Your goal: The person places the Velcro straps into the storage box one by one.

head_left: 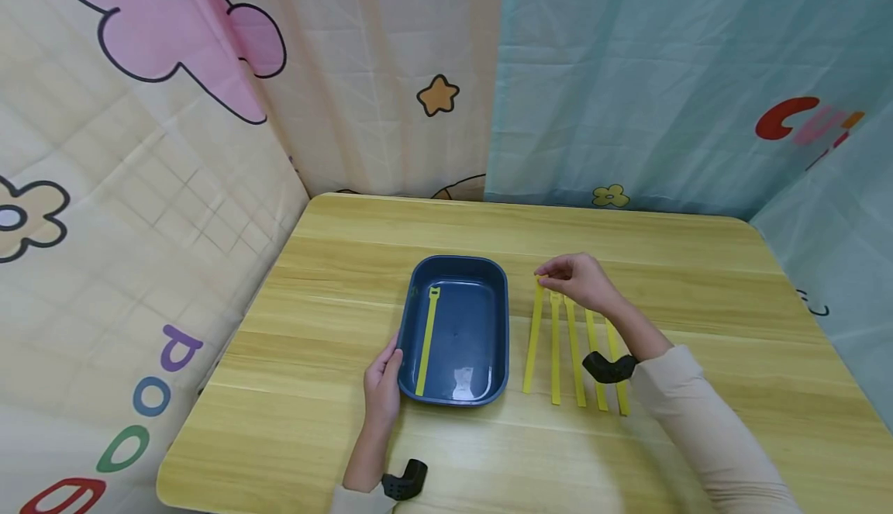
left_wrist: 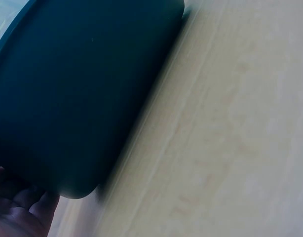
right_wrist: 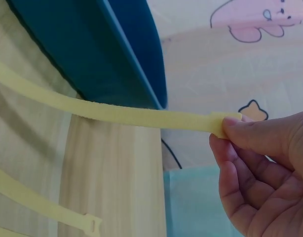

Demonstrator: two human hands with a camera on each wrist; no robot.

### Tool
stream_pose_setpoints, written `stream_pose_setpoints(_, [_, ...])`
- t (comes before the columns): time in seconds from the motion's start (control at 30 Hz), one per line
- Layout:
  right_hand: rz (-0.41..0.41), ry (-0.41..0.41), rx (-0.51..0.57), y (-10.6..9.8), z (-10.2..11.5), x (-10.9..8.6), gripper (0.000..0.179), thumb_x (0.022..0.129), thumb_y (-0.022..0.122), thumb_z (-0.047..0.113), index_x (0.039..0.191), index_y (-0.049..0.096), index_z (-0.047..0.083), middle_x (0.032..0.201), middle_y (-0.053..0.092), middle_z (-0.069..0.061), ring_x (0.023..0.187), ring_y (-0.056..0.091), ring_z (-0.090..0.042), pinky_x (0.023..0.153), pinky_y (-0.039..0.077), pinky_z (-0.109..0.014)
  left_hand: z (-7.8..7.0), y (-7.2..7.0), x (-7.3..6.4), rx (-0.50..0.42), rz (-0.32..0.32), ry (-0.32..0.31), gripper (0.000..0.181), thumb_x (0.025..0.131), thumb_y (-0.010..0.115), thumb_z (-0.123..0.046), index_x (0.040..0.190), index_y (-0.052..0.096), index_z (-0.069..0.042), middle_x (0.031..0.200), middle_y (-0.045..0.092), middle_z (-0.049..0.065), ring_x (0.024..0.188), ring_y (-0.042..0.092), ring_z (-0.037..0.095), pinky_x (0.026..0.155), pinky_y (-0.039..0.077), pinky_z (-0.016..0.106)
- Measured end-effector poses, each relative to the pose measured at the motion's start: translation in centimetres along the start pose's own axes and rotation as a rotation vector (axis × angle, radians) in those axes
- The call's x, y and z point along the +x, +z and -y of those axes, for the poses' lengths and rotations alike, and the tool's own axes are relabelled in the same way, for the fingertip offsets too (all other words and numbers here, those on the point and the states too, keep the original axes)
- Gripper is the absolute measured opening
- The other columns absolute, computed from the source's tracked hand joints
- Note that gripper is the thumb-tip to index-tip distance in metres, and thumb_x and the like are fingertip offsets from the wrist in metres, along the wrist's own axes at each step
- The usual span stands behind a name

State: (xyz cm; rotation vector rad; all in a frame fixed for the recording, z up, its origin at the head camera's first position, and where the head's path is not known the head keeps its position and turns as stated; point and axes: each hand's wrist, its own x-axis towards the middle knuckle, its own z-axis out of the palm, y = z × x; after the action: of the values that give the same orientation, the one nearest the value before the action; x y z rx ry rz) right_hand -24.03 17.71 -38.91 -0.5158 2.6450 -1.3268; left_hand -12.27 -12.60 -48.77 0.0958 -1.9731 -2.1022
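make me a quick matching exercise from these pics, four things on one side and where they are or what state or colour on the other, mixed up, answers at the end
Things
1. left hand
2. right hand
3. tray
4. star print

Places, colours, states
A. orange, on the cloth behind the table
B. pinches one end of a yellow strap
C. blue, with a lone strap inside
D. holds the tray's left side

Pairs: 1-D, 2-B, 3-C, 4-A

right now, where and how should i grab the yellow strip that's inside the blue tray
The yellow strip is probably best pinched at its notched, wider far end, from above: it lies lengthwise near the left wall of the blue tray, which could hamper a sideways reach, while that end sits clear of the far wall.
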Motion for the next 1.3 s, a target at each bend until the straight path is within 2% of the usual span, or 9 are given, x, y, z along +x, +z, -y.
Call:
stream_pose_setpoints(0.37, [0.004,-0.015,0.031,-0.5,1.6,-1.0,0.02,0.078,0.06,0.017,0.091,0.063,0.002,0.084,0.061,-0.008,0.07,0.057,-0.016,0.062,0.049,-0.033,-0.2,0.0,0.0,0.029,0.011,-0.023,0.036,0.09,0.039,-0.016,0.122,0.043,0.0,0.123,0.043,0.003,0.114,0.035,0.009,0.09,0.03,0.018])
stream_pose_setpoints(0.63, [0.004,-0.052,0.026,-0.9,2.8,-1.7,0.019,0.078,0.059,0.015,0.091,0.062,0.001,0.084,0.061,-0.008,0.071,0.058,-0.017,0.061,0.049,-0.025,-0.3,0.0,-0.1,0.006,0.006,-0.006,0.035,0.089,0.039,-0.013,0.12,0.044,0.001,0.122,0.044,0.007,0.115,0.035,0.014,0.09,0.031,0.019])
stream_pose_setpoints(1.0, [-0.019,-0.104,-0.005,-2.0,5.6,-3.4,0.017,0.077,0.06,0.018,0.09,0.064,0.006,0.084,0.061,-0.005,0.071,0.058,-0.013,0.06,0.049,-0.025,-0.4,0.0,-0.1,-0.007,0.011,-0.015,0.034,0.089,0.04,-0.013,0.12,0.044,0.003,0.122,0.044,0.009,0.114,0.036,0.015,0.09,0.032,0.019])
stream_pose_setpoints(1.1, [-0.033,-0.136,-0.019,-2.4,7.0,-3.9,0.017,0.077,0.06,0.016,0.089,0.064,0.005,0.084,0.062,-0.005,0.071,0.057,-0.013,0.059,0.049,-0.025,-0.4,0.0,-0.1,0.0,0.009,-0.017,0.034,0.089,0.04,-0.013,0.12,0.044,0.002,0.122,0.044,0.008,0.114,0.036,0.013,0.09,0.031,0.019])
stream_pose_setpoints(1.3, [-0.071,-0.256,-0.006,-3.3,9.0,-4.6,0.014,0.076,0.061,0.013,0.089,0.064,0.008,0.083,0.062,-0.001,0.072,0.057,-0.013,0.06,0.048,-0.023,-0.5,0.0,-0.1,0.023,0.006,-0.016,0.034,0.09,0.039,-0.014,0.12,0.044,0.001,0.122,0.044,0.006,0.113,0.036,0.011,0.09,0.031,0.019])
